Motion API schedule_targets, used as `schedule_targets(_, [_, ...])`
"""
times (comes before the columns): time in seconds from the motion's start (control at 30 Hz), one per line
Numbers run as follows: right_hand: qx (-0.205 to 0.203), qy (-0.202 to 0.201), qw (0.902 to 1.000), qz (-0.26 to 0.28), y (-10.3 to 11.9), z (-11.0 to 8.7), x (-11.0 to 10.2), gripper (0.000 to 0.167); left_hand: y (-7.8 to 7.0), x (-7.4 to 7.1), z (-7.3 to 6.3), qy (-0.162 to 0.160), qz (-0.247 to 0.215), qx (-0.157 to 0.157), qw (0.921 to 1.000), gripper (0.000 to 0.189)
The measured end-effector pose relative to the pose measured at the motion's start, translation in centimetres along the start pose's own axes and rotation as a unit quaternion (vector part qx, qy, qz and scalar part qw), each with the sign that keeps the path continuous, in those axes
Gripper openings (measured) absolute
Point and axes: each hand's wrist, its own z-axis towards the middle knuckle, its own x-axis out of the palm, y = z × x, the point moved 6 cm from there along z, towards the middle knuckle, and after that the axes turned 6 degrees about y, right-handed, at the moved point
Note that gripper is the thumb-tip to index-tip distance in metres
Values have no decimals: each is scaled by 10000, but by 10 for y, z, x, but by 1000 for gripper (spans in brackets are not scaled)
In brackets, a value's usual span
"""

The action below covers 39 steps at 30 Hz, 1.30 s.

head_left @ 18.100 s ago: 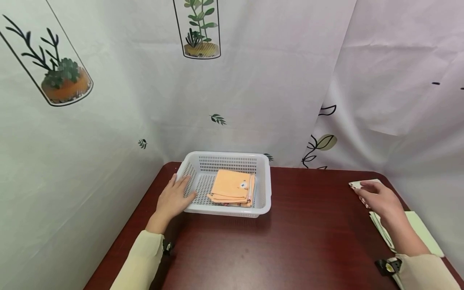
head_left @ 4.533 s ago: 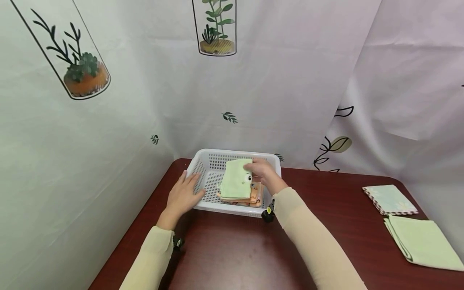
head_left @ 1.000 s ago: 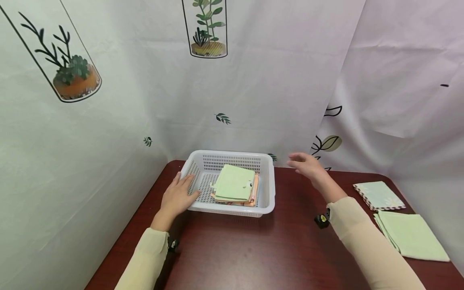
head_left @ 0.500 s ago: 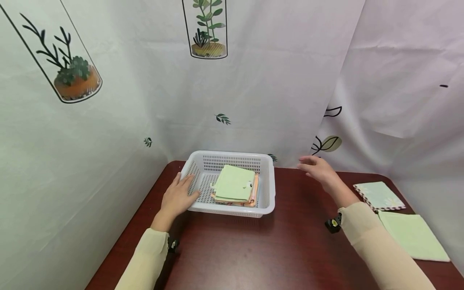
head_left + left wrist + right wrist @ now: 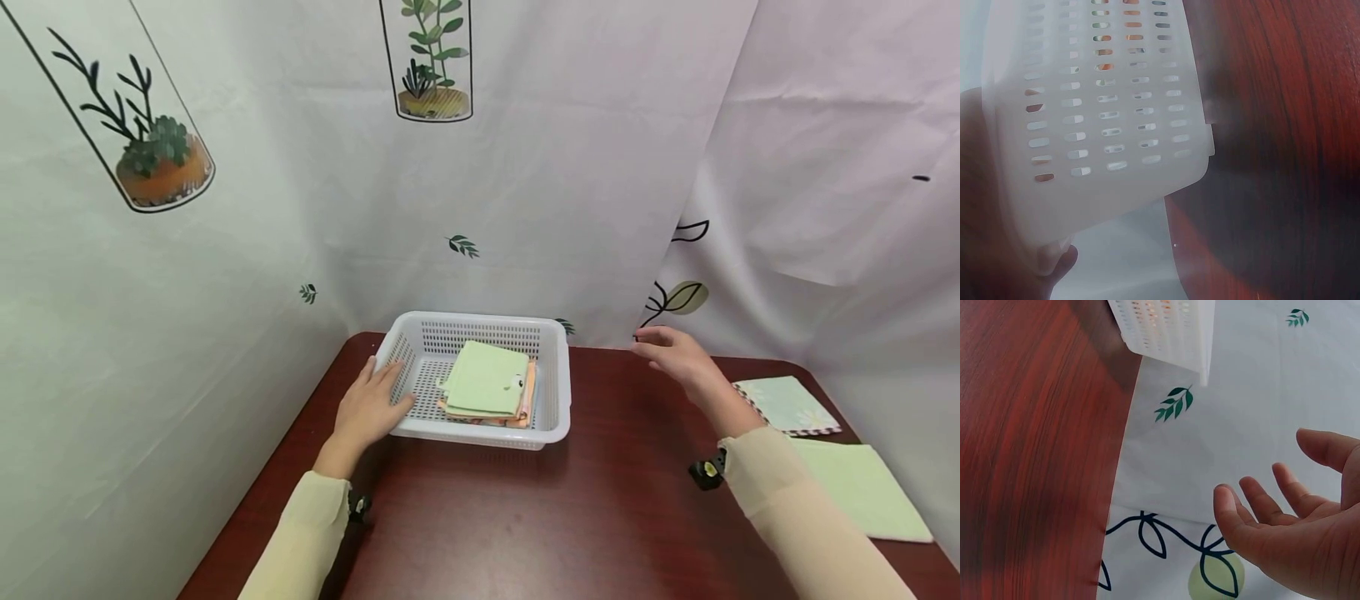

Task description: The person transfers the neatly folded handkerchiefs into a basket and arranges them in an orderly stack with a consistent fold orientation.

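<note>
My left hand (image 5: 367, 406) rests over the left rim of a white plastic basket (image 5: 557, 400), fingers spread and relaxed. Inside the basket lies a pale green folded towel (image 5: 486, 379) with an embroidered eye, atop an orange towel (image 5: 530, 392). Through the basket's slots, the left wrist view gives glimpses of orange. My right hand (image 5: 678, 358) hangs in the air to the right of the basket, fingers loosely bent and holding nothing. In the right wrist view that hand (image 5: 1297, 531) shows its fingers apart.
At the table's right lie a folded daisy-print towel (image 5: 795, 402) with a checked edge and a folded green towel (image 5: 870, 487), partly behind the right forearm. The dark red table (image 5: 510, 517) meets a printed curtain (image 5: 562, 208) at the back.
The orange towel lay uppermost in the basket earlier; the right hand then laid the eyed green towel over it and let go. Since then the right hand has drawn away rightward. Left hand stayed.
</note>
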Motion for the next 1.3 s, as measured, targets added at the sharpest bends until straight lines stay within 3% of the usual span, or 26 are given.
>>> schedule_targets(0.87, [268,-292,9978,-539,-35,-39,-26,69,-3,-3,-3,6,-44,17,10000,72])
schedule_targets(1.1, [114,-408,9967,-688,-45,-51,-35,65,-2,-2,-2,5,-17,37,10000,73])
schedule_targets(1.3, [214,-457,9964,-686,-55,-59,-42,67,-1,-1,-1,-35,13,70,10000,72])
